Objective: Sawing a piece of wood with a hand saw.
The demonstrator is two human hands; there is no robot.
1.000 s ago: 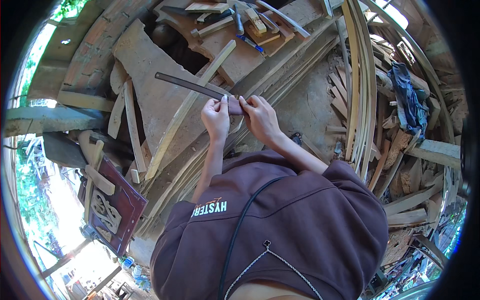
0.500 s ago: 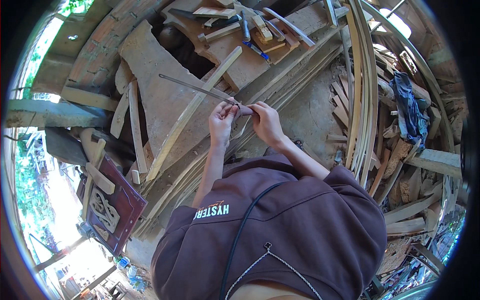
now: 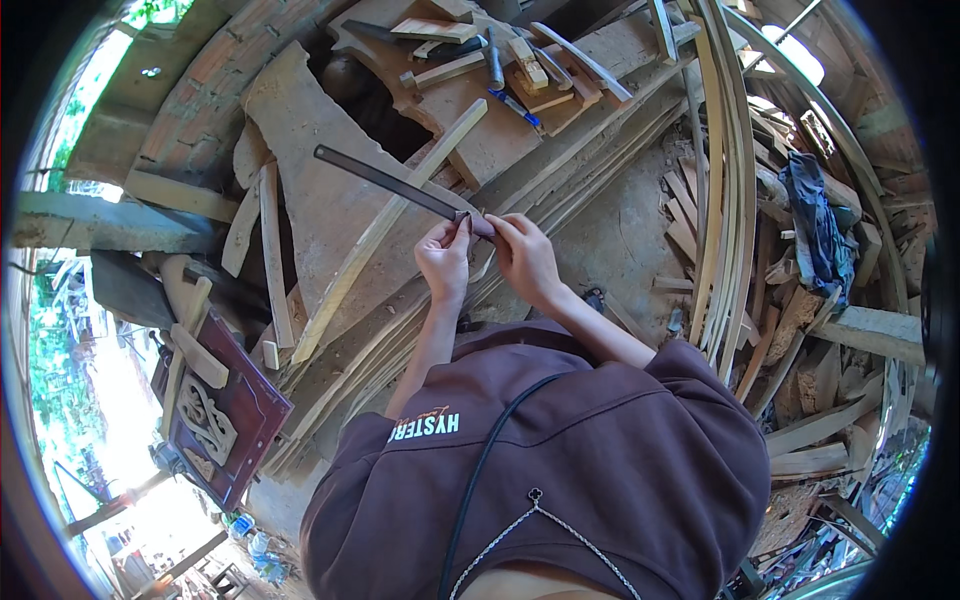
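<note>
A long, flat, dark metal blade (image 3: pixel 385 182) with a hole near its far tip points up and to the left. Its near end runs into a short purplish-brown handle or wrapping (image 3: pixel 482 227); which of the two I cannot tell. My left hand (image 3: pixel 443 262) pinches the tool where the blade meets this grip, thumb and fingers pressed together. On the grip's other end, my right hand (image 3: pixel 526 258) is closed, with its fingers partly covering it. Both hands hold the tool in front of my chest, above the stacked wooden strips.
A pale wooden strip (image 3: pixel 370 253) lies slantwise across a large board (image 3: pixel 310 170). Tools, wood pieces and a blue pen-like thing (image 3: pixel 514 107) sit on the workbench ahead. Long curved strips (image 3: pixel 738 190) and piled scrap wood stand right. A dark red carved panel (image 3: pixel 232 408) leans left.
The blade has rolled from nearly edge-on to showing its broad flat face. Both hands have shifted slightly, with the right hand now closer to the left.
</note>
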